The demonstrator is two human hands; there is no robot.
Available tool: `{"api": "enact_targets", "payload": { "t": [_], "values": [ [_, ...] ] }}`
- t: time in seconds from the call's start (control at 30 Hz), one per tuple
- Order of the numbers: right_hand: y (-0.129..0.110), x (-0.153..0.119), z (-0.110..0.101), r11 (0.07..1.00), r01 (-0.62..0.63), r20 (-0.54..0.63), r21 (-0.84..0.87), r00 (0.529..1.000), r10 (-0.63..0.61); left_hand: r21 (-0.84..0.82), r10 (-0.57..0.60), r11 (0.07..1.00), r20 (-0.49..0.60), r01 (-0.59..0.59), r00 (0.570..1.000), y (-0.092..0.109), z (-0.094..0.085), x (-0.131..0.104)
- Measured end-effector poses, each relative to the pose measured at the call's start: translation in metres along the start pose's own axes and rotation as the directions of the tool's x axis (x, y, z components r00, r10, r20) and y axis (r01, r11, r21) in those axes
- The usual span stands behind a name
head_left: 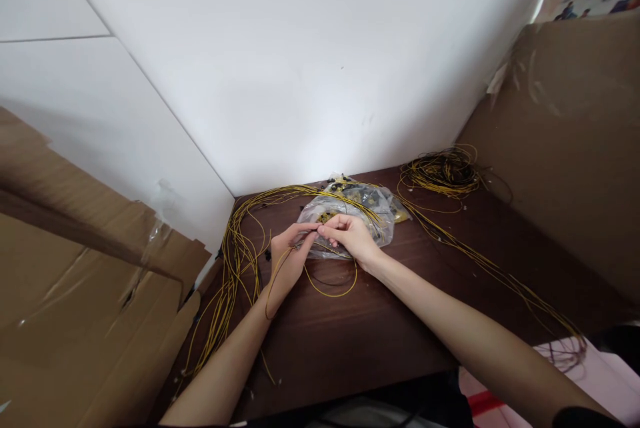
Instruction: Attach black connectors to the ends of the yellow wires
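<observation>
My left hand [291,251] and my right hand [349,236] meet above the middle of the dark brown table, both with fingertips pinched. Between them they grip a thin wire [334,295], yellow and dark, that loops down below the hands and around the left wrist. The small piece right at the fingertips is hidden. Just behind the hands lies a clear plastic bag [387,231] holding small yellow and black parts. To the left of my left hand, a long bundle of yellow and black wires [231,261] curves over the table.
A coiled heap of wires [443,171] lies at the back right, and more wires [493,267] run towards the front right edge. Cardboard [75,321] stands at the left, a large cardboard box [570,141] at the right. A white wall [320,68] closes off the back.
</observation>
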State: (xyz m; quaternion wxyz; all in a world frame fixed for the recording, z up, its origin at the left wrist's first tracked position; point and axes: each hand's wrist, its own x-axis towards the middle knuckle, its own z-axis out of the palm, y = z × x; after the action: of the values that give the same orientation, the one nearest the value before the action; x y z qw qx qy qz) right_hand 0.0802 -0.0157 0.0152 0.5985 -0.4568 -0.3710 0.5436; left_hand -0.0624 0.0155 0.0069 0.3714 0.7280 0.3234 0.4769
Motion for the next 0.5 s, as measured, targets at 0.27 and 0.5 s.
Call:
{"api": "enact_targets", "payload": {
  "t": [0.27, 0.5],
  "values": [
    [-0.0005, 0.0020, -0.0061, 1.000, 0.012, 0.068, -0.002, 0.998, -0.011, -0.080, -0.087, 0.993, -0.054, 0.083, 0.995, 0.0000, -0.0005, 0.0020],
    [0.0059, 0.0070, -0.0094, 0.992, 0.056, 0.047, -0.117, 0.998, -0.050, -0.113, -0.095, 0.989, -0.018, 0.093, 0.995, -0.0036, 0.0006, 0.0015]
  ]
}}
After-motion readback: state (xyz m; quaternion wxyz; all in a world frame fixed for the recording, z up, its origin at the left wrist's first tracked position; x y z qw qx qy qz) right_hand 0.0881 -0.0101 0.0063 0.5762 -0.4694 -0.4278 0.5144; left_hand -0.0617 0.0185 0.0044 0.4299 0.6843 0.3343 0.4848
